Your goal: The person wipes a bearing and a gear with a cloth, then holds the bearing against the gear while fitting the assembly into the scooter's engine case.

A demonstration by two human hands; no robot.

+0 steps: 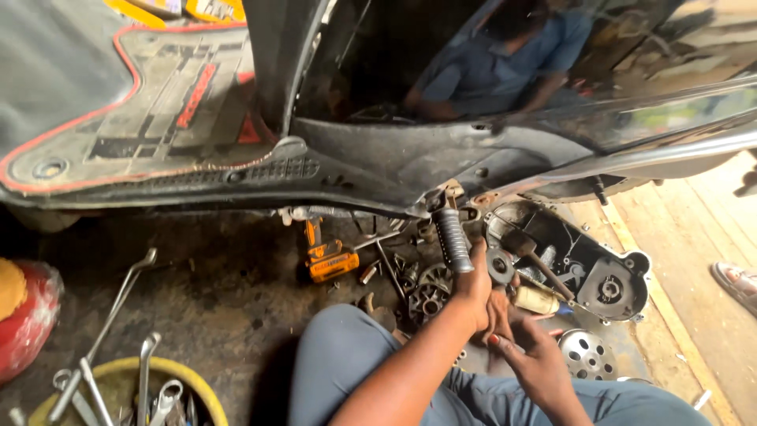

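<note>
A scooter body (378, 158) fills the top, its upper part cut off. Below it, the open engine case (583, 268) lies just right of both hands. The left hand (475, 288) has fingers curled around a small part, mostly hidden; right hand (536, 359) fingers press against it. Bare floor (221, 292) lies left.

Beside the open engine case (587, 268): two hands (477, 288) (536, 359), one orange power tool (330, 260), one perforated round plate (587, 355), one yellow bucket (189, 386) of wrenches.
</note>
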